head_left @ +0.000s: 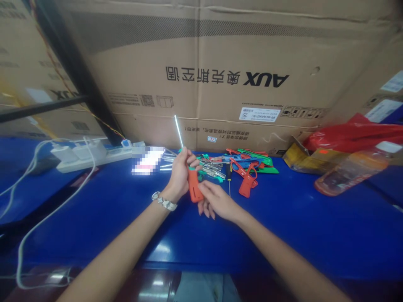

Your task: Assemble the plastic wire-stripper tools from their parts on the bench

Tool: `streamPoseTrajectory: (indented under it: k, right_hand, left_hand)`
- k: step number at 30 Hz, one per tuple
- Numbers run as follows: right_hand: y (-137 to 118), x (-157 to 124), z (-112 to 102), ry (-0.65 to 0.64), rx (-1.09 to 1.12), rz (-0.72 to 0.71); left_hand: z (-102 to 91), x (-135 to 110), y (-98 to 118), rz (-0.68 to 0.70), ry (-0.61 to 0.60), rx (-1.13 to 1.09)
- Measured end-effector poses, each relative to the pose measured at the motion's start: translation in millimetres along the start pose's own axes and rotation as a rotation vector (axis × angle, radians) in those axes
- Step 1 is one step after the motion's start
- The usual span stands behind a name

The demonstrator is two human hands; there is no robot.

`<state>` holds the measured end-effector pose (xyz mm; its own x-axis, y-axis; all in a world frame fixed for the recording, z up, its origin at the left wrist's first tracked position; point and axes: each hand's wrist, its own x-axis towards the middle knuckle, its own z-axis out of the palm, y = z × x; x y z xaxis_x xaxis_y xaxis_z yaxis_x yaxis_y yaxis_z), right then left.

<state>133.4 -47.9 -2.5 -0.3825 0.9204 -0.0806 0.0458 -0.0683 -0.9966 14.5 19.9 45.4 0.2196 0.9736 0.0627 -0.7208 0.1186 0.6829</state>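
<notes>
My left hand [181, 172] is closed around the upper part of an orange plastic handle [195, 191]. A thin shiny metal tube [178, 131] rises from that hand, and its lower end is hidden by my fingers. My right hand [217, 201] grips the lower right edge of the same handle, thumb on its face beside a narrow slot. Just behind the hands lies a pile of metal tubes with green plastic ends [215, 170]. Loose orange handle shells [247, 184] lie to the right, with a small black-and-yellow screwdriver [228, 173] beside them.
A large cardboard box [201, 50] stands behind the blue table [267, 222]. On the left are a white power strip [94, 157] and loose cables. A bottle [349, 174], an open carton [297, 157] and a red bag [343, 133] sit at the right.
</notes>
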Motion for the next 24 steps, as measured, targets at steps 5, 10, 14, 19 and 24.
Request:
streamPoseTrajectory:
  k: [5, 10, 14, 19, 24]
  right_hand:
    - [-6.3, 2.8, -14.1, 0.179, 0.008, 0.002]
    - [-13.3, 3.4, -21.1, 0.390, 0.144, -0.131]
    - [-5.8, 6.7, -26.8, 0.423, 0.084, -0.107]
    - [4.7, 11.6, -32.0, 0.527, 0.044, -0.125]
    - [0.1, 10.7, -29.5, 0.517, 0.088, -0.082]
  left_hand:
    - [1.4, -2.2, 3.1, 0.025, -0.174, 0.344]
    - [-11.3, -1.6, -4.5, 0.233, -0.507, 1.137]
    - [-18.8, -2.4, -11.0, 0.333, -0.703, 1.458]
    - [-23.3, -5.0, -7.1, 0.378, -0.689, 1.532]
    - [-30.2, -11.1, -1.9, 0.376, -0.713, 1.641]
